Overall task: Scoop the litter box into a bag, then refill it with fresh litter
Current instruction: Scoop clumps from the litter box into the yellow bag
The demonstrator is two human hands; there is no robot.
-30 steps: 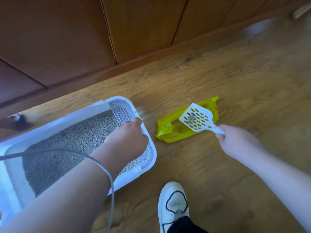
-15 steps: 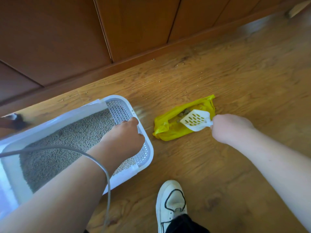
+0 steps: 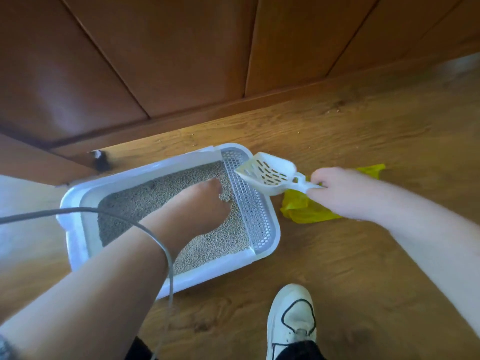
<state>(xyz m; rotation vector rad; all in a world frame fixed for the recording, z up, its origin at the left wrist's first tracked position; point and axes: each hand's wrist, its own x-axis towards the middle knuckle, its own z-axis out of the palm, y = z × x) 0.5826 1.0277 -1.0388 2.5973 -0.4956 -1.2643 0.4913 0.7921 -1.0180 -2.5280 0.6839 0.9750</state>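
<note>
Head view, looking down at a wood floor [image 3: 376, 268] with a white litter box [image 3: 205, 275] lying at a slant beside a brown cabinet [image 3: 181, 61]. Grey litter [image 3: 145, 198] fills most of the box, and a perforated white grid [image 3: 255, 219] runs across its right end.

The left hand [image 3: 197, 206] reaches into the box, back towards the camera, with its fingers bent down onto the litter close to the grid. I cannot tell whether they grip anything, since the fingertips are hidden.

The right hand [image 3: 345, 193] pinches the handle of a white slotted scoop [image 3: 270, 172], fingers curled round it. The scoop is held in the air, tilted, with its front edge over the far right corner of the box, above the grid.

A crumpled yellow bag [image 3: 301, 210] lies on the floor just right of the box, partly hidden under the right hand and the scoop handle. One end of it shows beyond the hand.

A grey cable [image 3: 78, 210] loops across the left forearm. A white shoe [image 3: 292, 315] with black trim stands on the floor near the box's near side. A few loose grains [image 3: 335, 109] lie by the cabinet base.
</note>
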